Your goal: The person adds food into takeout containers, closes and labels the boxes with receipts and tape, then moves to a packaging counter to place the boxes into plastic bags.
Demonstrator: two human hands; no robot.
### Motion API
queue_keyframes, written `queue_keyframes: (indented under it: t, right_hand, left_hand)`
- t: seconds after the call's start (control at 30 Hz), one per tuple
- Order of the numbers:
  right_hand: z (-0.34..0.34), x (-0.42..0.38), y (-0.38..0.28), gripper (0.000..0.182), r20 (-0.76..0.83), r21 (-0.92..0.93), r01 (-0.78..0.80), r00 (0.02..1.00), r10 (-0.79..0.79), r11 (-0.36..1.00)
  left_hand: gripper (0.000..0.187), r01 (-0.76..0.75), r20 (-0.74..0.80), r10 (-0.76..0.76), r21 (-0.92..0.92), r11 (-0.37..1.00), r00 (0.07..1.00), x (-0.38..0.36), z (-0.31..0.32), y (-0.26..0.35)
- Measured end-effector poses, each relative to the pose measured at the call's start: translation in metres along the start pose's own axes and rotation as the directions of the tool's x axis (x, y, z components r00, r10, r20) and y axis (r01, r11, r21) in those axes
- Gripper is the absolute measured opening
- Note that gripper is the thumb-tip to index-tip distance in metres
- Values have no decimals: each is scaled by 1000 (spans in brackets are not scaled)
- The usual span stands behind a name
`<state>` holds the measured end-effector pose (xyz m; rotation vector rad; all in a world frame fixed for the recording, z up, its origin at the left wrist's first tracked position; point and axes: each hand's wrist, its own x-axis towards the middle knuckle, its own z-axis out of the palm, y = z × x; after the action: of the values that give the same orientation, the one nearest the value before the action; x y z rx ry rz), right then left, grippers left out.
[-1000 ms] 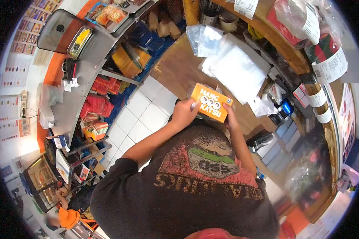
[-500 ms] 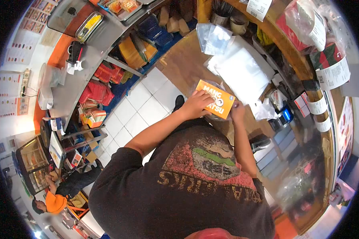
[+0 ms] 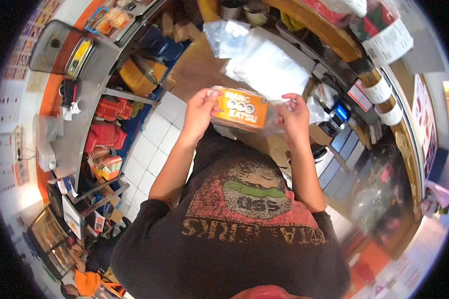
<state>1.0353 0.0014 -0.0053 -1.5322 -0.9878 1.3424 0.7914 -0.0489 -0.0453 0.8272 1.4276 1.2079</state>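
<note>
An orange food box (image 3: 243, 110) with white lettering is in front of my body, its printed face up. Clear plastic of a bag (image 3: 274, 118) shows around it and stretches off its right side. My left hand (image 3: 200, 112) is closed at the box's left edge, thumb on top, gripping the box together with the plastic there. On the other side, my right hand (image 3: 295, 118) pinches the loose plastic, a little apart from the box.
Clear plastic bags (image 3: 272, 65) lie stacked on the wooden table (image 3: 184, 74) beyond the box. A small terminal with a lit screen (image 3: 340, 112) stands to the right. Receipts hang from the shelf (image 3: 376, 92). At the lower left is a person in orange (image 3: 88, 283).
My left hand has gone from lying across the box's face to its left edge. The box has shifted left and turned more level. My right hand has moved off it, drawing plastic out.
</note>
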Motion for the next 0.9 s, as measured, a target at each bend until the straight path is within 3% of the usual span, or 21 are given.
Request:
queue_keyframes:
  t: [0.1, 0.27, 0.33, 0.37, 0.4, 0.47, 0.5, 0.53, 0.57, 0.6, 0.63, 0.67, 0.7, 0.73, 0.77, 0.8, 0.87, 0.9]
  right_hand:
    - [-2, -6, -23, 30, 194, 141, 18, 980, -46, 990]
    - [-5, -33, -46, 28, 213, 265, 29, 973, -88, 964]
    - [-3, -43, -57, 29, 267, 268, 128, 943, -201, 955]
    - [-5, -48, -57, 28, 340, 345, 72, 920, -196, 936]
    - [-3, -51, -54, 28, 314, 340, 76, 930, -189, 937]
    - [0, -50, -47, 26, 319, 228, 194, 911, -261, 954]
    - [-4, -46, -46, 26, 290, 222, 212, 918, -272, 952]
    - [-9, -47, -43, 24, 378, 263, 176, 886, -269, 949]
    - [-18, -44, -38, 22, 446, 303, 152, 850, -281, 941]
    - [-24, -38, -26, 21, 297, 271, 150, 927, -231, 951]
    - [-30, -20, -7, 20, 136, 242, 154, 972, -191, 958]
    - [-41, 4, 27, 19, -168, 73, 239, 960, -224, 968]
    - [-56, 30, 71, 19, -443, -113, 259, 851, -282, 959]
    - [-72, 51, 115, 26, -690, -295, 108, 663, -290, 949]
    - [-99, 80, 174, 38, -761, -326, -27, 601, -245, 945]
    - [-105, 93, 197, 38, -769, -325, -28, 590, -247, 945]
    - [-116, 105, 220, 48, -766, -526, -226, 545, -341, 820]
    - [-112, 105, 212, 42, -816, -465, -269, 499, -292, 843]
  left_hand:
    - [20, -136, 39, 136, -10, 991, 990, -9, 13, 32]
    - [19, -217, 61, 222, -75, 973, 973, -36, 20, 62]
    - [21, -241, 141, 241, -17, 970, 960, -42, 31, 79]
    - [19, -265, 115, 269, -46, 963, 956, -40, 43, 78]
    - [19, -255, 141, 260, -56, 965, 955, -41, 47, 80]
    - [16, -296, 204, 238, 330, 896, 949, -41, 51, 90]
    - [16, -208, 265, 196, 15, 978, 944, -46, 54, 89]
    - [16, -200, 285, 189, 8, 980, 940, -47, 53, 84]
    - [17, -299, 304, 275, 35, 954, 912, -38, 54, 78]
    - [18, -387, 306, 349, 70, 920, 886, -36, 48, 72]
    - [20, -396, 372, 322, 142, 907, 871, -34, 42, 69]
    - [20, -401, 387, 323, 138, 906, 863, -35, 37, 62]
    - [20, -359, 372, 293, 120, 926, 880, -37, 32, 52]
    - [21, -320, 359, 266, 102, 942, 895, -38, 31, 48]
    - [22, -331, 366, 280, 82, 940, 887, -39, 32, 47]
    - [22, -334, 377, 283, 76, 940, 882, -39, 33, 47]
    - [21, -321, 347, 276, 81, 944, 897, -38, 33, 47]
    - [21, -318, 363, 267, 86, 944, 893, -39, 33, 48]
